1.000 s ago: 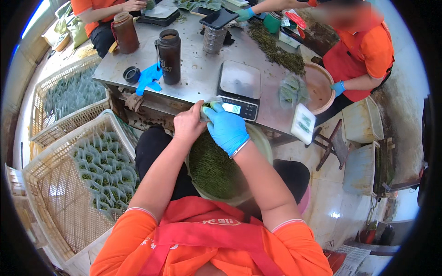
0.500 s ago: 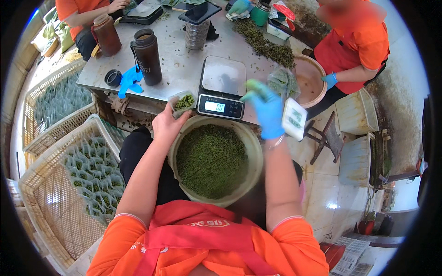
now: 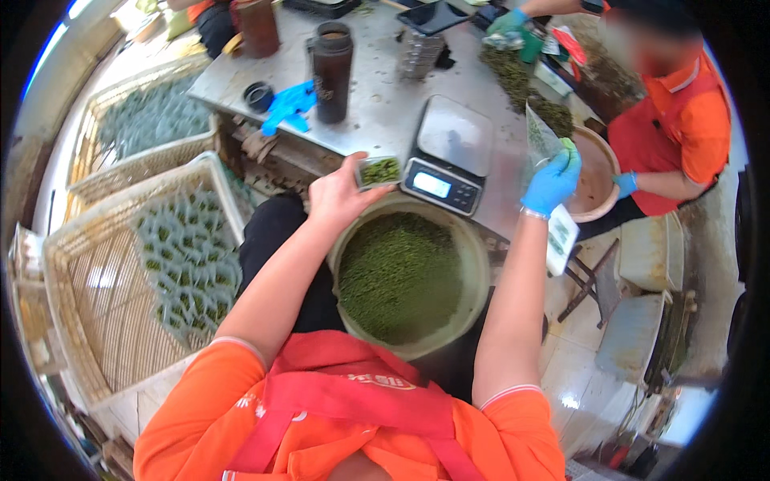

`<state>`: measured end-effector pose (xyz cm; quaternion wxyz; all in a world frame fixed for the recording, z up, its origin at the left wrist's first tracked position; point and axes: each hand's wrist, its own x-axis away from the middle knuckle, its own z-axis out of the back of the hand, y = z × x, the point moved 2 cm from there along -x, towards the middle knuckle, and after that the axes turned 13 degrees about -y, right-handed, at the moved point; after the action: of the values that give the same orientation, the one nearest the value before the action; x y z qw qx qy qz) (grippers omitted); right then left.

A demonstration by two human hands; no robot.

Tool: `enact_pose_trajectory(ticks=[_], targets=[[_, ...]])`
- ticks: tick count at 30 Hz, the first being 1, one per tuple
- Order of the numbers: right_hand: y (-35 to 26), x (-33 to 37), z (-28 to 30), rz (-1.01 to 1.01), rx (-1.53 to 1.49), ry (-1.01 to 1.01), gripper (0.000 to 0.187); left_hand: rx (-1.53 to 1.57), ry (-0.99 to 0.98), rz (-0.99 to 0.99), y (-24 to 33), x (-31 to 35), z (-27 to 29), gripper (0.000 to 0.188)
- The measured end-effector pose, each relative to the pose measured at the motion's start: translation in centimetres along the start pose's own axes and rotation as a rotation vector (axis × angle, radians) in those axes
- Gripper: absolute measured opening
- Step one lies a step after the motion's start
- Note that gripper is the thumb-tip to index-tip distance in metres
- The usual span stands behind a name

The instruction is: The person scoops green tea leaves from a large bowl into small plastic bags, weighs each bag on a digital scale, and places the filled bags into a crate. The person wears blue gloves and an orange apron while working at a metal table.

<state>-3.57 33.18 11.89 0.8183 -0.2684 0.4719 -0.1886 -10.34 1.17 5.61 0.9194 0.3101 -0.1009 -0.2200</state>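
Note:
My left hand is closed around a small clear plastic cup of green peppercorn-like grains. It hovers by the front left corner of a digital scale, whose pan is bare and display lit. My blue-gloved right hand, right of the scale, pinches a clear plastic bag that stands up from the fingertips. Below and between my arms sits a round tub, filled with the same green grains. Behind my right wrist hangs a flat white packet with green print.
Left, a crate holds several upright filled bags; another bag-filled crate stands behind. On the metal table are a dark bottle, blue glove and phone on a jar. A co-worker sits right beside a basin.
My right hand has moved right, away from the scale, and now holds up a clear bag. My left hand still holds the cup near the scale. The whole view has shifted.

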Motion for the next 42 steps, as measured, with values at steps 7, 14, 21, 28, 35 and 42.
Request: enact_pose_trajectory(ticks=[7, 14, 21, 28, 35, 42], targets=[[-4.9, 8.3, -1.8, 0.417, 0.145, -0.27, 0.025, 0.304, -0.028, 0.036, -1.3, 1.8, 1.4, 0.052], [-4.6, 19.0, 2.9, -0.126, -0.307, -0.691, 0.023, 0.822, 0.186, -0.055, -8.0, 6.8, 6.4, 0.043], [-4.7, 25.9, 1.9, -0.227, -0.521, -1.004, 0.025, -0.036, 0.462, 0.414, -20.7, 21.6, 20.3, 0.051], [-4.4, 26.7, 1.4, -0.206, -0.539, -1.078, 0.024, -0.338, 0.434, 0.915, -30.1, 34.2, 23.1, 0.055], [-1.9, 28.0, 1.7, -0.222, -0.47, -1.127, 0.024, -0.205, 0.182, 1.126, -35.9, 33.9, 18.2, 0.053], [-3.7, 28.9, 2.9, -0.125, 0.194, -1.241, 0.039, 0.018, -0.076, 0.866, -36.9, 33.5, 14.1, 0.079]])
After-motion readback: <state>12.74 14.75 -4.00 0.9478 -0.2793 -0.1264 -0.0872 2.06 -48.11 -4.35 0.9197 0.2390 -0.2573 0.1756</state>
